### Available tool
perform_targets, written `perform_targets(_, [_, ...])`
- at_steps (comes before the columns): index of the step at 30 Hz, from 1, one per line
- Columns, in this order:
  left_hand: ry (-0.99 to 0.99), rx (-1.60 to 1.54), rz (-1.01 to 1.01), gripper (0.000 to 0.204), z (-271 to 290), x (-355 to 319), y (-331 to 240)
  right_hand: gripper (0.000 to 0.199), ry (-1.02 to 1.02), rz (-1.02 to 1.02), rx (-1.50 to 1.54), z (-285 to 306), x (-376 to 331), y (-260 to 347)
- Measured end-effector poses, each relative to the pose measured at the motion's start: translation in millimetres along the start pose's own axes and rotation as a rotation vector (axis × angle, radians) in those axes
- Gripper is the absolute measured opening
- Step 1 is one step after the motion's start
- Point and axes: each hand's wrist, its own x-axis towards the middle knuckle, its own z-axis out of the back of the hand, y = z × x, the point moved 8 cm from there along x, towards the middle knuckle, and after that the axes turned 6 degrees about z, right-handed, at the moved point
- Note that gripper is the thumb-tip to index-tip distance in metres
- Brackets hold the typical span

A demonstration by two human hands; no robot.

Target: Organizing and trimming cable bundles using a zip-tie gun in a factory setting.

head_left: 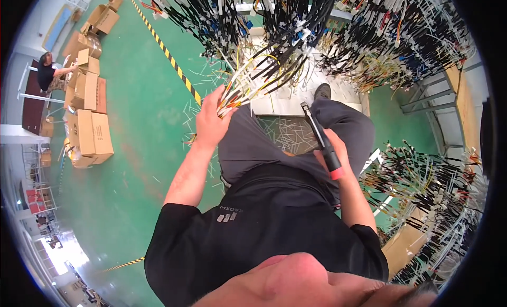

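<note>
Cardboard boxes, green floor, striped tape, co-worker in black top

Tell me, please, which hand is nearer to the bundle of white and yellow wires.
Left. The left hand grips the wire bundle; the right hand is apart, to its right, around a black tool.

Left hand: room to pass leftward over green floor, out to cartons. Ahead blocked: hanging wires, held wire bundle running up into them. Gap between hands, above lap. Right hand: right leg beside, side wires beyond, crowding that flank.
</note>
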Motion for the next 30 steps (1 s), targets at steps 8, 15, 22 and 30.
perform_targets(8, [0.645, -0.511, 0.732, 0.028, -39.8, -3.8, 17.7, 0.049, 0.141, 0.080, 0.169, -17.6, 12.1, 8.8])
perform_targets(15, [0.945, -1.127, 0.956, 0.043, -88.7, -37.1, 2.2, 0.048, 0.121, 0.146, 0.179, -12.2, 12.2, 22.8])
perform_targets(22, [0.685, -0.698, 0.741, 0.039, -114.8, -36.3, 13.3, 0.053, 0.079, 0.117, 0.221, -13.7, 5.2, 2.9])
perform_targets(30, [0.232, 0.225, -0.079, 0.041, -81.9, 0.7, -45.2, 0.058, 0.008, -0.118, 0.487, -23.2, -4.9, -27.0])
